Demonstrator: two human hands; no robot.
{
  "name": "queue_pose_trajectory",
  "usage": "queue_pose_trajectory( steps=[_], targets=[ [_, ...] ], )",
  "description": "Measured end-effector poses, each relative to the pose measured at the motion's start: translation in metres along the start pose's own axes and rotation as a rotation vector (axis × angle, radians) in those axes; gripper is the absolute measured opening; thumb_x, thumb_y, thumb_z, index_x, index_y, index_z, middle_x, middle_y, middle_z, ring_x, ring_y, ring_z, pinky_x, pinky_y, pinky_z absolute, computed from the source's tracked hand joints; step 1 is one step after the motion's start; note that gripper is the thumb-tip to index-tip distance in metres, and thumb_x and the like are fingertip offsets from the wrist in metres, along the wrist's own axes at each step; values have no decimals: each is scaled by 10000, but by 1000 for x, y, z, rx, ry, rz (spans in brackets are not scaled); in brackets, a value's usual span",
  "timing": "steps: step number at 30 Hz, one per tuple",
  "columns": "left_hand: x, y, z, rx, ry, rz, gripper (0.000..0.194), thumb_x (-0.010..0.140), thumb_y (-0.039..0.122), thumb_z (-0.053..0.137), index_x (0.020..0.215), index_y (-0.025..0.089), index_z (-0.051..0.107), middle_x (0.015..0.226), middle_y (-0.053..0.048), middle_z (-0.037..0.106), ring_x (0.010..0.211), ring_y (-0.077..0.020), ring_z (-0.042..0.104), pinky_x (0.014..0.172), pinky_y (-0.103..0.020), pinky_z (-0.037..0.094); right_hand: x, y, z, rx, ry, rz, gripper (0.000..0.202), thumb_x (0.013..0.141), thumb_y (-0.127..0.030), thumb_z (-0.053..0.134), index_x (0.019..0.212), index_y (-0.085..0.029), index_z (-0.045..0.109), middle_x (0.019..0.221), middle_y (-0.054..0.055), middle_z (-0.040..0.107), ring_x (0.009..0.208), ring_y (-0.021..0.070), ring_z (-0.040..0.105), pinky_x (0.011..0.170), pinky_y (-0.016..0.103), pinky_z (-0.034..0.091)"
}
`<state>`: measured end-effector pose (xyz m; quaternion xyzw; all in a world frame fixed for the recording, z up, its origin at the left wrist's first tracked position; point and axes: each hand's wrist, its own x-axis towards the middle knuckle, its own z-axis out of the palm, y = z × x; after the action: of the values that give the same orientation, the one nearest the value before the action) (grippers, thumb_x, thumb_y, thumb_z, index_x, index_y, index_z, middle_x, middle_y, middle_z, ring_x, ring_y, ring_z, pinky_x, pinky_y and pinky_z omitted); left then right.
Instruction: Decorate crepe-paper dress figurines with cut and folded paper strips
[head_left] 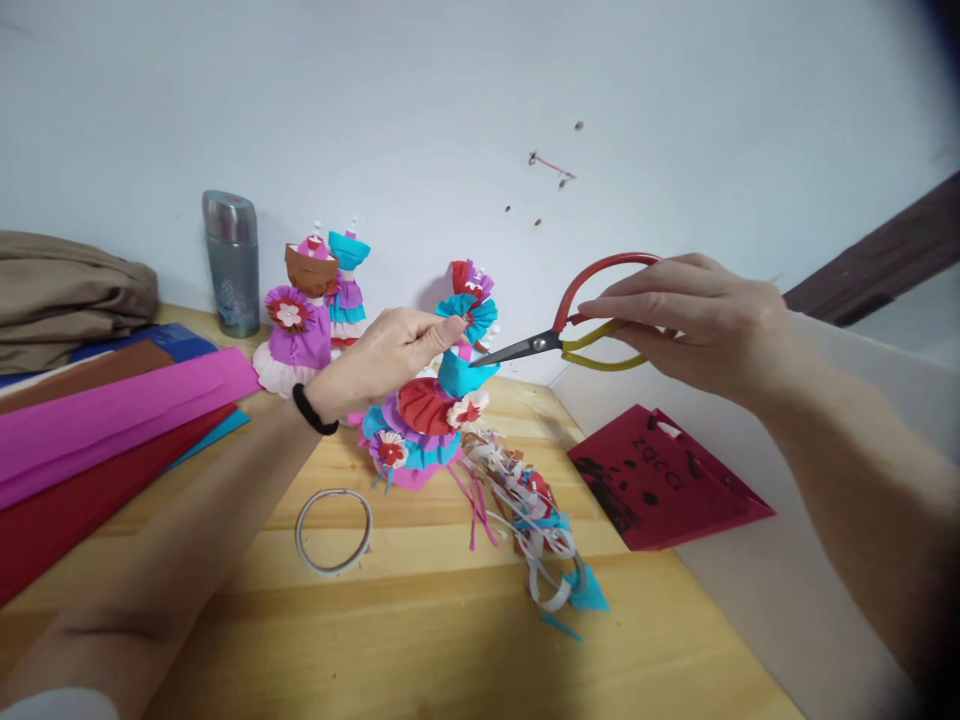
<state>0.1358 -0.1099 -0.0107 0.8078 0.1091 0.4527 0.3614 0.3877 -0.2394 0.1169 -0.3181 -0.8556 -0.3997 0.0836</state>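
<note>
A doll dressed in pleated paper (431, 405) in red, turquoise and purple stands on the wooden table. My left hand (394, 345), with a black band at its wrist, pinches the edge of a turquoise paper rosette (477, 312) near the doll's top. In my right hand (709, 325) is a pair of scissors (541, 344) with one red and one yellow handle loop. Their blades point left, with the tips at the doll's turquoise bodice (461, 376). The blades look closed together. What my left fingertips cover behind the rosette is hidden.
Two more paper-dressed dolls (304, 335) and a grey flask (232, 265) stand by the wall. Coloured paper sheets (120, 420) and brown cloth (71, 300) lie left. A tape roll (298, 535), paper scraps (536, 510) and a red paper bag (652, 480) are nearer or to the right.
</note>
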Motion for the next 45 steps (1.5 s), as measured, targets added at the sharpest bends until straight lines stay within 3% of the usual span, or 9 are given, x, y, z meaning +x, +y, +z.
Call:
queue_pose_trajectory(
  steps=[4,10,16,22,26,30,34,38,45],
  targets=[
    [-1,-2,0,-48,4,-8,668,921,706,389,636,155,636,548,-8,494,525,-112,408,484,-258,288,-2,-3,-1,18,13,31,292,897,-98,664,1112,-295,654,910,36,726,841,156,699,748,319,514],
    [-1,-2,-1,-149,0,-47,589,931,657,447,1008,152,740,559,22,483,517,-107,425,490,-236,311,-10,-20,-5,146,54,101,417,876,-67,669,1196,-335,647,892,49,705,783,167,672,716,330,524],
    [2,-2,-3,-219,49,-97,538,940,614,476,978,148,742,546,25,471,509,-112,431,509,-257,325,-34,-56,1,384,25,187,512,865,13,609,1281,-286,613,960,88,714,849,185,684,751,353,544],
    [-3,21,-25,-321,238,-161,587,932,649,472,795,133,717,563,-4,515,464,-76,345,466,-258,261,-56,-147,28,737,-135,488,206,886,-96,633,1037,-222,693,843,41,738,832,179,693,790,324,531],
    [-15,50,-35,-514,187,-149,622,944,660,436,887,129,755,561,-6,534,447,-62,359,449,-249,251,-61,-230,59,1115,-321,631,133,874,-142,658,961,-223,718,922,46,752,890,178,685,868,318,500],
    [-29,72,-31,-574,68,-194,630,931,674,439,830,151,776,538,-32,535,465,-92,389,435,-249,211,-61,-280,81,1195,-283,561,250,836,-97,644,1041,-218,722,982,46,748,982,193,657,948,350,435],
    [-38,79,-11,-528,-155,-295,716,903,738,387,824,136,766,514,-29,519,445,-95,367,417,-246,205,-46,-261,71,1092,-391,414,320,769,-176,718,1084,-233,714,1133,34,724,1102,236,594,1052,420,345],
    [-41,79,16,-459,-327,-317,700,932,699,369,807,115,734,531,-6,499,449,-77,337,418,-238,224,-31,-227,60,1027,-471,428,358,760,-228,746,1116,-234,711,1181,37,704,1046,224,596,925,346,421],
    [-36,68,34,-528,-413,-400,721,924,708,369,755,91,702,527,11,481,424,-51,295,412,-218,232,-47,-249,86,1107,-442,265,68,835,-167,675,891,-169,713,929,63,713,925,195,628,803,280,463]
  ],
)
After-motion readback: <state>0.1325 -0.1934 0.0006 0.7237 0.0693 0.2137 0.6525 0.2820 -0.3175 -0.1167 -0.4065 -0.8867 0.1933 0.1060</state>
